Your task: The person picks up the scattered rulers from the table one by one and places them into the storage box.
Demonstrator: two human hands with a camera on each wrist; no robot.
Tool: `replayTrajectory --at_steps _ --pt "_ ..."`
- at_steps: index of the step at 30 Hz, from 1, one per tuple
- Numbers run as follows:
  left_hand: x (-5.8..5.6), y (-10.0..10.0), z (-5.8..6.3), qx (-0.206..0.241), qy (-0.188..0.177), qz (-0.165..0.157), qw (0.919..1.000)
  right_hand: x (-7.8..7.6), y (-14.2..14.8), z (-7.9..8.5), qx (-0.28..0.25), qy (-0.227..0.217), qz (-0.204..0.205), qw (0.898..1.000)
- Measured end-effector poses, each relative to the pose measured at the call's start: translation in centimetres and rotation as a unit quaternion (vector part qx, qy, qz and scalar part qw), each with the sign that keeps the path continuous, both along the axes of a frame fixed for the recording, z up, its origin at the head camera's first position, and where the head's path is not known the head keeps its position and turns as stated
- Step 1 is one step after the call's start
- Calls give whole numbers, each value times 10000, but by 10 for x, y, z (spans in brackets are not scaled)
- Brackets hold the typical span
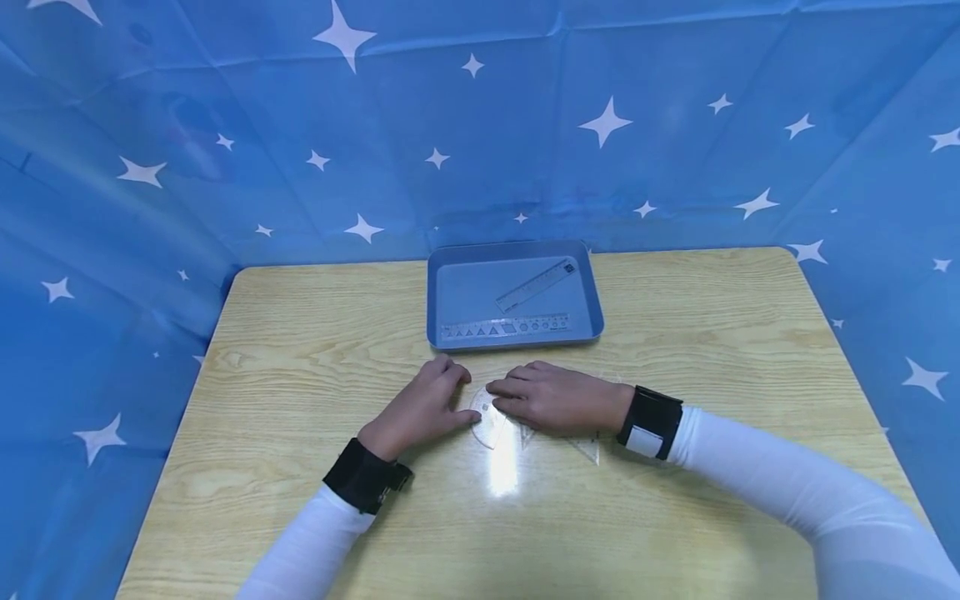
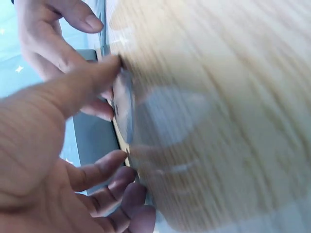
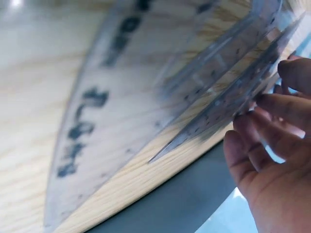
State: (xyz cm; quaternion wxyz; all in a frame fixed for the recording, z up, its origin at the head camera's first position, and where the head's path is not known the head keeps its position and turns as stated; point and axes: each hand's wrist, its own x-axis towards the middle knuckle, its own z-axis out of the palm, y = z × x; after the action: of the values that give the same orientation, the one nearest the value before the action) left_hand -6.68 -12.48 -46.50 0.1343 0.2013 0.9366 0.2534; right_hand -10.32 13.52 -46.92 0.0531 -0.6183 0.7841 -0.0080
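Note:
A clear protractor (image 1: pixel 489 423) lies between my two hands near the middle of the table, its curved edge toward the left hand. My left hand (image 1: pixel 429 403) has its thumb tip at that edge, with the fingers loosely bent and apart from the thumb. From the other side, my right hand (image 1: pixel 558 398) rests its extended fingertips on the protractor's upper part. Under and beside the right hand lie clear set squares (image 1: pixel 587 447), partly hidden by it. One set square (image 3: pixel 92 131) with dark handwriting shows large in the right wrist view.
Beyond the hands, a blue-grey tray (image 1: pixel 592 321) stands at the table's back edge. Inside are a clear ruler (image 1: pixel 536 286) lying slantwise and a stencil ruler (image 1: pixel 504 327) along the front. A blue star-patterned cloth (image 1: pixel 495 150) hangs behind the wood-grain table (image 1: pixel 300 333).

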Motion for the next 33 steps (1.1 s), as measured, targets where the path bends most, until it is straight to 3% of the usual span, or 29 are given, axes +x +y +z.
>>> replayTrajectory --at_steps 12,19,26,30,33 --pt "10 9 -8 -543 242 497 9970 6 -10 -6 -260 687 -177 9971" --pt "9 13 -6 36 -297 953 9950 7 -17 -7 -409 664 -419 9961" --pt "5 19 -3 -66 -677 1255 9898 2 -23 -5 -581 336 -997 9928" --pt "0 22 -3 -11 -869 1230 9886 1 -29 -5 -826 505 -1328 9864" --pt "-3 22 -4 18 -925 1134 9892 2 -32 -4 -883 328 -1530 9837"
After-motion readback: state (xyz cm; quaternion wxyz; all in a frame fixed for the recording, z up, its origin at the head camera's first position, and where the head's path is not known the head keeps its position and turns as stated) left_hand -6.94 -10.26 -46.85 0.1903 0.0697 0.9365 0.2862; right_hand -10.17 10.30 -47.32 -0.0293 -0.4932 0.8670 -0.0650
